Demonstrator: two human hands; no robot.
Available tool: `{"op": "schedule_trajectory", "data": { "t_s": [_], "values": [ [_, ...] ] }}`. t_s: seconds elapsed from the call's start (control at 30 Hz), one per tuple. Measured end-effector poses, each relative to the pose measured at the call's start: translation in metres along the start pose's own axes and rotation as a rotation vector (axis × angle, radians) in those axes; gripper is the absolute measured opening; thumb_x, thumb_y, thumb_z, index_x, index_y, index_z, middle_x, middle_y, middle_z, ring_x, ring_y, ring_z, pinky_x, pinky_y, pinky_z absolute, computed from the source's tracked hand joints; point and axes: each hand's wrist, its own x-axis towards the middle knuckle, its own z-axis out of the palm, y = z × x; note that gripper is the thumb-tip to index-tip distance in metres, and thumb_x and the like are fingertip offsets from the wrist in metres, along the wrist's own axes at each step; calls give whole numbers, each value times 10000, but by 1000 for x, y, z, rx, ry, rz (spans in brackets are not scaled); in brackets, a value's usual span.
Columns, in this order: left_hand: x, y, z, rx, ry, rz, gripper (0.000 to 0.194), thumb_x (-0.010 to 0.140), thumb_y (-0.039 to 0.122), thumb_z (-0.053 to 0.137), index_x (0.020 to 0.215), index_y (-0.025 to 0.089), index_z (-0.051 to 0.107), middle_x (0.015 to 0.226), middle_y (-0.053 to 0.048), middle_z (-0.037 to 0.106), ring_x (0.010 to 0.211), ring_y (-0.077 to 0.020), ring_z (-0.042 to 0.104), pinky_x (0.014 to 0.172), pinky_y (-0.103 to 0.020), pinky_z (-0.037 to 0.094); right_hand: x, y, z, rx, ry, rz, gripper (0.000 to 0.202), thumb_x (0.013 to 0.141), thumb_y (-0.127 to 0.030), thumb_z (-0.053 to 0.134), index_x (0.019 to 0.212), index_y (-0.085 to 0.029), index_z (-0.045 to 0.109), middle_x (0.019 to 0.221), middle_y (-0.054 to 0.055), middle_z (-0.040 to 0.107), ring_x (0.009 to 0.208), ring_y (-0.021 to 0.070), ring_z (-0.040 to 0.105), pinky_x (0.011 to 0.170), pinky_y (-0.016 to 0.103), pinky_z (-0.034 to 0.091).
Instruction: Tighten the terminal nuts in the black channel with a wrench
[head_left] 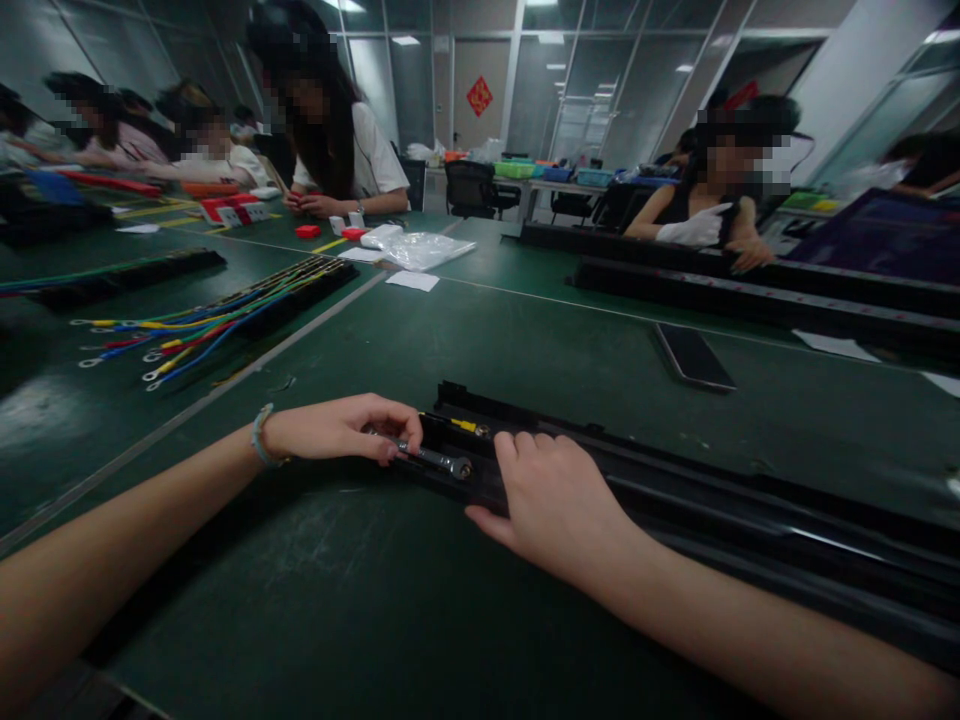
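A long black channel-shaped part [675, 490] lies across the green table in front of me. My left hand [367, 425] is closed around the handle of a metal wrench [442, 461], whose head sits at a fastener inside the channel's left end. Just behind the wrench, a yellow cable lug [466, 426] ends at another fastener [482, 431]. My right hand [559, 490] grips the channel to the right of the wrench, with the thumb on the near edge and the fingers over the top. Its fingertips are partly hidden.
Bundles of coloured cables with ring terminals [187, 330] lie at the left. A phone [694, 357] rests behind the channel. A clear plastic bag [420, 248] and red parts [307, 231] lie farther back. Co-workers sit around; one gloved hand [694, 226] is near other black channels [750, 285].
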Motion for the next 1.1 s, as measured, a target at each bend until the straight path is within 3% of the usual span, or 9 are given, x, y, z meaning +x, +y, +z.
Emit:
{"op": "schedule_trajectory", "data": {
  "t_s": [0.53, 1.1],
  "values": [
    [2, 1, 0, -47, -13, -22, 92, 793, 164, 482, 871, 153, 530, 791, -5, 487, 690, -137, 458, 618, -223, 380, -1, 1, 1, 14, 23, -8, 473, 713, -557, 384, 889, -137, 511, 762, 98, 566, 697, 221, 523, 631, 352, 378],
    [0, -3, -1, -241, -31, -20, 131, 770, 209, 507, 871, 130, 538, 804, -22, 499, 707, -143, 468, 642, -232, 407, 0, 0, 1, 3, 26, -7, 467, 706, -551, 395, 876, -132, 514, 747, 98, 564, 679, 227, 517, 614, 354, 375]
  ]
}}
